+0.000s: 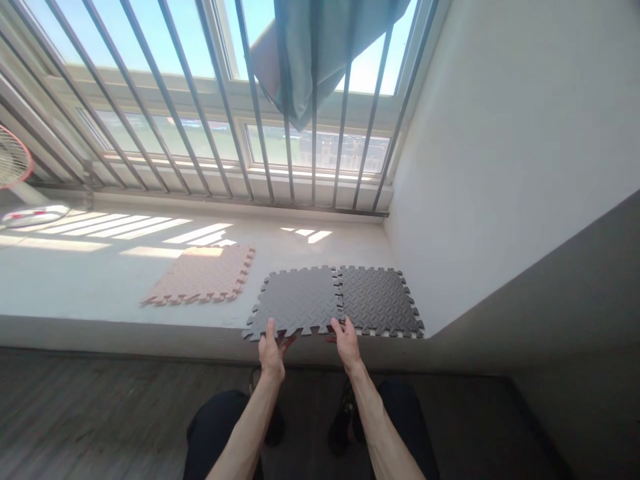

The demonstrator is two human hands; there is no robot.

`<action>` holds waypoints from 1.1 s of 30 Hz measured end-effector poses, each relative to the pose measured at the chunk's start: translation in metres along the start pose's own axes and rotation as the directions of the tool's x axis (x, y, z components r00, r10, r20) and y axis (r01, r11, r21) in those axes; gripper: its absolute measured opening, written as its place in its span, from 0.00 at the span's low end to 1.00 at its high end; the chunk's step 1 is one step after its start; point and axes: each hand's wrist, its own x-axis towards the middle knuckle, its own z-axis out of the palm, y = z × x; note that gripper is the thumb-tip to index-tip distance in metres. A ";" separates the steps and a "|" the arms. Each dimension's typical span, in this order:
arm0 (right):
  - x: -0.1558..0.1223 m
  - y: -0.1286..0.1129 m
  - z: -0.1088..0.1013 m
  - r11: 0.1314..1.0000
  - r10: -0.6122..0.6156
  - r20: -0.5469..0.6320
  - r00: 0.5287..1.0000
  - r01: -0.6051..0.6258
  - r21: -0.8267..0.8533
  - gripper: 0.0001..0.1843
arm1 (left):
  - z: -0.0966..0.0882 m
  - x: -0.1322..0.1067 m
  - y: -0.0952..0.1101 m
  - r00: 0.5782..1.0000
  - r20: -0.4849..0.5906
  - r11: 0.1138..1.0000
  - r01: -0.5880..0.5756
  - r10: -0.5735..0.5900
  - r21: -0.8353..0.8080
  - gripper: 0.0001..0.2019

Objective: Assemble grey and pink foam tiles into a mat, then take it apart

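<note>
Both my hands grip the near edge of a grey foam puzzle mat [297,300], thumbs on top and fingers underneath. My left hand [271,353] has it near the left corner. At the right corner is my right hand [347,343], close to the seam with a darker foam mat [380,300]. The two mats lie edge to edge, their toothed sides meeting; whether the teeth are fully locked I cannot tell. The grey mat's near edge looks slightly lifted over the sill's front edge. To the left lies a pink foam mat [203,273], apart from the others.
The white window sill [100,287] carries the mats. Metal bars [225,100] stand behind it, with cloth [310,60] hanging beyond them. A white wall [500,147] bounds the right. At far left are a fan [14,157] and its base [35,215].
</note>
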 end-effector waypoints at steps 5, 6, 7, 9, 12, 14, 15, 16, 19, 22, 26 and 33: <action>0.016 -0.004 -0.008 1.000 -0.006 -0.021 1.000 0.005 -0.019 0.33 | -0.003 0.031 0.023 0.999 -0.041 0.979 -0.009 0.000 -0.203 0.23; 0.018 -0.004 -0.009 1.000 -0.005 -0.030 1.000 0.004 -0.026 0.34 | -0.002 0.033 0.023 0.999 -0.030 0.980 -0.018 0.012 -0.200 0.23; 0.019 -0.004 -0.011 0.999 -0.005 -0.037 0.999 0.003 -0.036 0.35 | -0.001 0.034 0.022 0.999 -0.022 0.981 -0.027 0.023 -0.194 0.23; 0.020 -0.004 -0.015 0.997 -0.006 -0.049 0.999 0.002 -0.073 0.39 | 0.002 0.035 0.017 0.999 -0.021 0.980 -0.039 0.035 -0.193 0.22; 0.021 -0.008 -0.020 0.986 -0.011 -0.055 0.998 0.002 -0.166 0.42 | 0.006 0.036 0.011 0.998 -0.035 0.977 -0.050 0.044 -0.209 0.21; 0.023 -0.013 -0.023 0.973 0.002 -0.043 0.999 -0.012 -0.232 0.41 | 0.010 0.038 0.010 0.998 -0.047 0.975 -0.054 0.044 -0.216 0.20; 0.025 -0.015 -0.024 0.965 0.013 -0.033 0.999 -0.021 -0.261 0.41 | 0.012 0.039 0.010 0.998 -0.051 0.975 -0.050 0.039 -0.216 0.20; 0.026 -0.018 -0.024 0.957 0.026 -0.022 0.999 -0.031 -0.289 0.40 | 0.013 0.041 0.010 0.998 -0.055 0.977 -0.039 0.028 -0.212 0.20; 0.027 -0.024 -0.024 0.932 0.071 0.016 0.997 -0.061 -0.357 0.39 | 0.014 0.048 0.012 0.998 -0.063 0.986 -0.010 -0.001 -0.167 0.19; 0.023 -0.031 -0.026 0.876 0.101 0.040 0.994 -0.070 -0.478 0.40 | 0.006 0.055 0.014 0.999 -0.035 0.996 0.001 -0.004 -0.086 0.19; 0.016 -0.043 -0.045 0.630 -0.016 0.011 1.000 0.018 -0.777 0.34 | -0.015 0.057 0.019 0.977 -0.140 0.942 -0.111 0.163 0.316 0.37; 0.018 -0.042 -0.090 0.450 -0.320 0.063 0.945 0.210 -0.868 0.15 | -0.001 0.037 0.020 0.669 0.588 0.234 -0.727 0.455 0.646 0.25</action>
